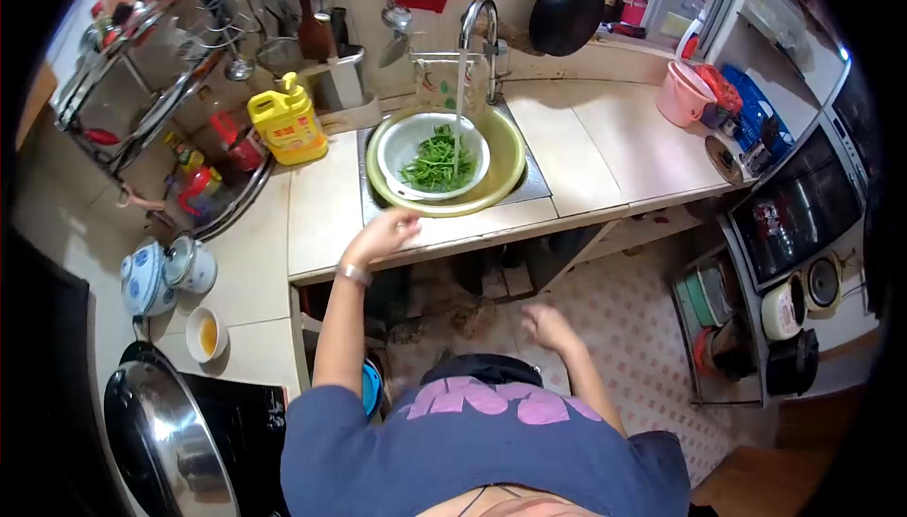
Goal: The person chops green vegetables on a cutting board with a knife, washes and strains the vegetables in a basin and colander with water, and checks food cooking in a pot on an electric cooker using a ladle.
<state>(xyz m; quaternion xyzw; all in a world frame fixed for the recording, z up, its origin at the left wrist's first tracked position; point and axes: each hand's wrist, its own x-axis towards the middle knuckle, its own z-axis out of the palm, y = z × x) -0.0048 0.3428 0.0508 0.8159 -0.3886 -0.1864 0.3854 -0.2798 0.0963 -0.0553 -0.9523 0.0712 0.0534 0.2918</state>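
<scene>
My left hand is over the counter's front edge, just below the rim of a yellow-green basin. Its fingers are loosely bent and apart, with nothing in them. In the basin sits a white colander with cut green vegetable pieces, long and thin like beans or stems. Water runs onto them from the curved tap. My right hand hangs in front of the counter, above the floor, touching nothing. Its fingers are curled in, and I see no object there.
A yellow pump bottle stands left of the sink. Further left are a small bowl of yellow liquid, lidded blue-and-white pots and a large steel pan. A pink bucket stands right. A black frying pan hangs behind.
</scene>
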